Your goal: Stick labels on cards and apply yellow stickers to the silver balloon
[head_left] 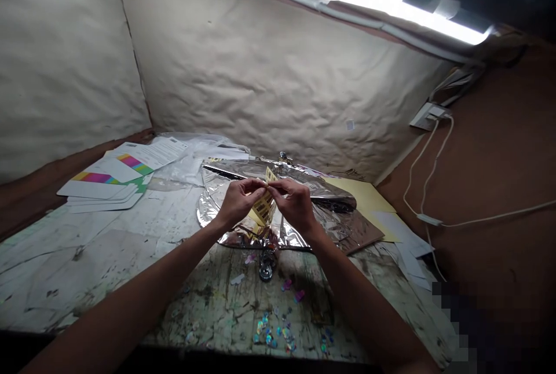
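My left hand (238,203) and my right hand (293,203) meet above the table, their fingertips pinching a yellow printed paper strip (263,207) with dark barcode-like marks. The strip hangs below and rises a little between my fingers. Directly beneath my hands lies a crumpled silver foil sheet, possibly a foil balloon (321,226), with its shiny surface partly folded. A small dark glass-like cylinder (266,265) stands just past its near edge. Scattered iridescent sequins (271,333) lie on the table nearer my body.
A paint-stained, worn table (87,270) meets padded cream walls. Printed sheets and rainbow-striped cards (98,186) lie at the far left, with yellow card (362,200) and white papers (406,241) at the far right. A wall socket (428,116) feeds white cables.
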The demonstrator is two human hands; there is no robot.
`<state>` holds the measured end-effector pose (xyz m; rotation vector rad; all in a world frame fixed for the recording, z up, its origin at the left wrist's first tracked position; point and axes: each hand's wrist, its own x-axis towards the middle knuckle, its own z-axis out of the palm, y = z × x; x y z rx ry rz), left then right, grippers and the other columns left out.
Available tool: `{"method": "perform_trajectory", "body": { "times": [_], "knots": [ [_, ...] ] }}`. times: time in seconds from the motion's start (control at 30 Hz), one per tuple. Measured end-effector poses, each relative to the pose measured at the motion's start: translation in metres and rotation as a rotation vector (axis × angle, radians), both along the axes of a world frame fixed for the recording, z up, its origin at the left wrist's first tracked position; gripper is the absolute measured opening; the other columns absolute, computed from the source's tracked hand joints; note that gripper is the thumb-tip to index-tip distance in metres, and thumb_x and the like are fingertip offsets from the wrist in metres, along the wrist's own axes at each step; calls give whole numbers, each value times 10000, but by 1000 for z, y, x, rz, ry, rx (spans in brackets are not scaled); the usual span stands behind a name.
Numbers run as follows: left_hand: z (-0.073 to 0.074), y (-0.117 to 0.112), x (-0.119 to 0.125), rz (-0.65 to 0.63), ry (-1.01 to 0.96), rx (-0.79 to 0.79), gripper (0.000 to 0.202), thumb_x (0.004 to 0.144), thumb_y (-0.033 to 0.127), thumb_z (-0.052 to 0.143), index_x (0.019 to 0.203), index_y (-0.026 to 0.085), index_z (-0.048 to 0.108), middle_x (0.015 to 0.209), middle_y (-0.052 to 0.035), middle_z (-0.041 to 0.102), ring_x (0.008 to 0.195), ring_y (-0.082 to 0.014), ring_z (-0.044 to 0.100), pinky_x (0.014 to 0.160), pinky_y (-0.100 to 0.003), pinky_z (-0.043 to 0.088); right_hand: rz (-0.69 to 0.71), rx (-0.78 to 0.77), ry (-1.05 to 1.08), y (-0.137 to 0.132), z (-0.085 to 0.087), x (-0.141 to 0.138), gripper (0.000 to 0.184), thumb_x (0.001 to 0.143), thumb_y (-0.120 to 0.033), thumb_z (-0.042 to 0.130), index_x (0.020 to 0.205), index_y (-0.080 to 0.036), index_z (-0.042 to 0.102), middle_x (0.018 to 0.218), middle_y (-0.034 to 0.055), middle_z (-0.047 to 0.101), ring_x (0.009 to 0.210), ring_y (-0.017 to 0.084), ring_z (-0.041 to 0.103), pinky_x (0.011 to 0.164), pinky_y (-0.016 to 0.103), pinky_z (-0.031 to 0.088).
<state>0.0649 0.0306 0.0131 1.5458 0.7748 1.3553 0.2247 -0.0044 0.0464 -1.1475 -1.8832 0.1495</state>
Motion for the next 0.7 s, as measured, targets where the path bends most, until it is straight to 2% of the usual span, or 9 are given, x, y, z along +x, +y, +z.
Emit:
{"method": "perform_trajectory", "body": {
  "times": [0.2, 0.5, 0.7],
  "knots": [
    [6, -11, 1, 107, 100, 175, 184, 807, 294, 639, 879, 148, 726, 892, -62, 725, 822, -190, 682, 751, -281, 559, -27, 33, -104, -6, 7, 4, 183, 902, -261, 582, 982, -214, 739, 944, 72, 726, 843, 226, 670, 799, 343, 497],
    [8, -16, 2, 145, 126, 248, 185, 829, 287, 627, 889, 142, 726, 900, -61, 719, 821, -170, 677, 725, -248, 558, -3, 100, -143, -5, 10, 8, 151, 865, -197, 613, 953, -203, 736, 916, 45, 738, 815, 174, 682, 762, 268, 507],
    [7, -16, 3, 123, 123, 236, 178, 835, 286, 624, 895, 150, 723, 903, -57, 714, 827, -169, 674, 714, -245, 557, 8, 26, -30, -2, 8, 8, 167, 830, -170, 601, 907, -184, 749, 852, 45, 742, 730, 165, 682, 695, 260, 515]
  ]
}}
